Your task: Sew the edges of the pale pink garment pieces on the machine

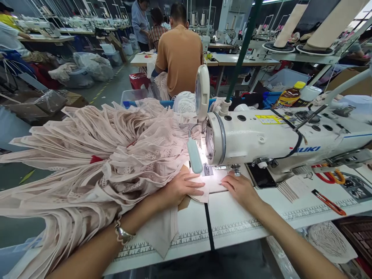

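A big heap of pale pink fabric point(87, 155) covers the desk's point(232, 221) left end. A white sewing machine point(276, 139) runs along the far edge, its needle area washed out by lamp glare. Under it lies a small fabric piece point(203, 190), pressed flat by both hands: left hand point(181, 188) on its left side, right hand point(241, 190) just right; neither grip is clenched.

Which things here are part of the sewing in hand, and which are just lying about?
In use: left hand and right hand flat on the fabric piece at the sewing machine; fabric pile.
Lying about: scissors, bottle, red clipper.
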`<state>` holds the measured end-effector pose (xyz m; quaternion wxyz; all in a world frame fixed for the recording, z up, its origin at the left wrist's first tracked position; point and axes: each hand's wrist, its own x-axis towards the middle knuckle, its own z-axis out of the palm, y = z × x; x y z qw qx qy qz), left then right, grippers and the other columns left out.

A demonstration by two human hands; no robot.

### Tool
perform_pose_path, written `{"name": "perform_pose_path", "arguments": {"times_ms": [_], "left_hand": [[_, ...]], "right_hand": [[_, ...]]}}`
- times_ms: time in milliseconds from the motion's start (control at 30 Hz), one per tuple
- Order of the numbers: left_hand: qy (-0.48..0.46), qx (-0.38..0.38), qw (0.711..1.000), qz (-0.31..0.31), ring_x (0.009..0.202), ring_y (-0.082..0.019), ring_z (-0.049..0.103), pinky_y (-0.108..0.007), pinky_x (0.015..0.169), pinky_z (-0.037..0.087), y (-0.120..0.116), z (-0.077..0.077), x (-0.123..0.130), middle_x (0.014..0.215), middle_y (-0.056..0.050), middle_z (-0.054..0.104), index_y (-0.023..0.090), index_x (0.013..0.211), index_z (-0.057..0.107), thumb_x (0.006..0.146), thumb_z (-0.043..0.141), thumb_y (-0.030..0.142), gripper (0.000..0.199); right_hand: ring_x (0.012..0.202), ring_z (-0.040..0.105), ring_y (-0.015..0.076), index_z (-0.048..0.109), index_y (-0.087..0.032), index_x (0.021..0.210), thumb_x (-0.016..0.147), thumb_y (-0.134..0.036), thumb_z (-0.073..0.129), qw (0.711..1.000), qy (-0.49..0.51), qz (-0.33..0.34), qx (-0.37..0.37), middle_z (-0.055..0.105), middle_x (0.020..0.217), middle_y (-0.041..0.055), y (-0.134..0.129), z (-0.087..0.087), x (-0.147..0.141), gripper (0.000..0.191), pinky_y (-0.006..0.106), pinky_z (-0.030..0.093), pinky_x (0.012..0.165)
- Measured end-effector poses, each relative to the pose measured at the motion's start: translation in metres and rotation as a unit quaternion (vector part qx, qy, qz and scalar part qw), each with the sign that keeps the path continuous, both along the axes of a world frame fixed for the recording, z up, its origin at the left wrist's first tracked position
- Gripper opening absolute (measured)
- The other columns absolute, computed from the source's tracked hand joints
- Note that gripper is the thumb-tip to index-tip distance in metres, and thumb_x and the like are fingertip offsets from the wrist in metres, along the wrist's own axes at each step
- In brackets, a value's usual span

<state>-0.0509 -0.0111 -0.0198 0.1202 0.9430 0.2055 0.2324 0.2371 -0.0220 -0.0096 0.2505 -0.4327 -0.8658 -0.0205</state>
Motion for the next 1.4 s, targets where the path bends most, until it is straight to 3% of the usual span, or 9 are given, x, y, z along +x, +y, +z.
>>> {"name": "perform_pose_path", "arguments": {"times_ms": [133, 267, 400, 567, 733, 867, 1033, 1167, 1400], "left_hand": [[0.16, 0.132, 0.977, 0.051, 0.128, -0.032, 0.057, -0.049, 0.1, 0.051, -0.02, 0.003, 0.037, 0.138, -0.015, 0.059, 0.015, 0.134, 0.058, 0.096, 0.049, 0.008, 0.039], [0.283, 0.214, 0.917, 0.181, 0.106, -0.041, 0.068, -0.048, 0.07, 0.059, -0.049, 0.007, 0.078, 0.127, -0.029, 0.061, 0.001, 0.135, 0.055, 0.093, 0.048, 0.005, 0.043], [0.31, 0.247, 0.888, 0.235, 0.107, -0.04, 0.067, -0.046, 0.069, 0.059, -0.054, 0.016, 0.081, 0.122, -0.029, 0.064, -0.001, 0.13, 0.059, 0.09, 0.048, 0.005, 0.042], [0.263, 0.258, 0.909, 0.193, 0.119, -0.03, 0.061, -0.045, 0.103, 0.047, -0.045, 0.018, 0.065, 0.13, -0.024, 0.06, 0.001, 0.126, 0.06, 0.094, 0.043, 0.008, 0.037], [0.21, 0.207, 0.932, 0.21, 0.099, -0.022, 0.067, -0.036, 0.095, 0.049, -0.031, 0.017, 0.055, 0.113, -0.017, 0.069, 0.005, 0.112, 0.062, 0.092, 0.039, 0.0, 0.031], [0.121, 0.089, 0.945, 0.29, 0.091, -0.015, 0.068, -0.024, 0.086, 0.053, -0.029, 0.015, 0.057, 0.1, -0.006, 0.073, 0.01, 0.112, 0.062, 0.095, 0.036, 0.0, 0.032], [0.125, 0.151, 0.958, 0.208, 0.128, -0.027, 0.056, -0.042, 0.109, 0.043, -0.045, 0.003, 0.066, 0.131, -0.013, 0.064, 0.007, 0.129, 0.057, 0.098, 0.041, 0.009, 0.035], [0.174, 0.181, 0.942, 0.221, 0.129, -0.035, 0.054, -0.048, 0.105, 0.042, -0.048, 0.0, 0.067, 0.137, -0.021, 0.058, 0.002, 0.134, 0.054, 0.098, 0.045, 0.013, 0.039], [0.194, 0.192, 0.934, 0.229, 0.13, -0.034, 0.053, -0.048, 0.103, 0.041, -0.045, 0.003, 0.066, 0.139, -0.02, 0.056, 0.005, 0.133, 0.055, 0.098, 0.044, 0.012, 0.037]], "right_hand": [[0.069, 0.06, 0.0161, 0.067, -0.024, 0.076, 0.1, -0.033, 0.044, 0.999, 0.029, -0.014, -0.014, 0.069, 0.076, 0.0015, 0.007, -0.003, 0.006, 0.035, 0.028, 0.046, 0.069], [0.063, 0.055, 0.0157, 0.062, -0.023, 0.074, 0.1, -0.026, 0.037, 0.999, -0.036, -0.01, -0.01, 0.063, 0.071, 0.0026, 0.007, 0.001, 0.004, 0.036, 0.027, 0.041, 0.058], [0.066, 0.055, 0.0181, 0.054, -0.022, 0.072, 0.094, -0.017, 0.039, 0.988, -0.15, -0.016, 0.015, 0.058, 0.073, 0.005, 0.001, 0.006, -0.009, 0.027, 0.03, 0.033, 0.055], [0.065, 0.056, 0.0209, 0.057, -0.021, 0.084, 0.095, -0.022, 0.039, 0.988, -0.137, -0.063, -0.046, 0.06, 0.069, 0.0053, 0.009, -0.001, -0.027, 0.021, 0.031, 0.034, 0.056], [0.061, 0.056, 0.0189, 0.053, -0.023, 0.074, 0.094, -0.034, 0.04, 0.976, 0.0, -0.106, -0.19, 0.062, 0.064, 0.0022, 0.016, -0.005, -0.036, 0.026, 0.031, 0.04, 0.059], [0.064, 0.059, 0.0213, 0.053, -0.024, 0.069, 0.092, -0.043, 0.04, 0.97, 0.057, -0.13, -0.195, 0.064, 0.065, 0.0037, 0.014, -0.006, -0.034, 0.032, 0.033, 0.043, 0.062], [0.064, 0.06, 0.0223, 0.056, -0.025, 0.07, 0.091, -0.045, 0.04, 0.965, 0.065, -0.142, -0.211, 0.064, 0.063, 0.0032, 0.014, -0.008, -0.032, 0.034, 0.034, 0.044, 0.063], [0.065, 0.06, 0.0223, 0.058, -0.025, 0.072, 0.091, -0.046, 0.04, 0.966, 0.073, -0.139, -0.207, 0.065, 0.065, 0.0032, 0.014, -0.006, -0.033, 0.033, 0.034, 0.045, 0.063], [0.059, 0.059, 0.0207, 0.058, -0.025, 0.069, 0.092, -0.046, 0.04, 0.97, 0.082, -0.134, -0.187, 0.065, 0.062, 0.0026, 0.014, -0.008, -0.035, 0.036, 0.034, 0.045, 0.06]]}}
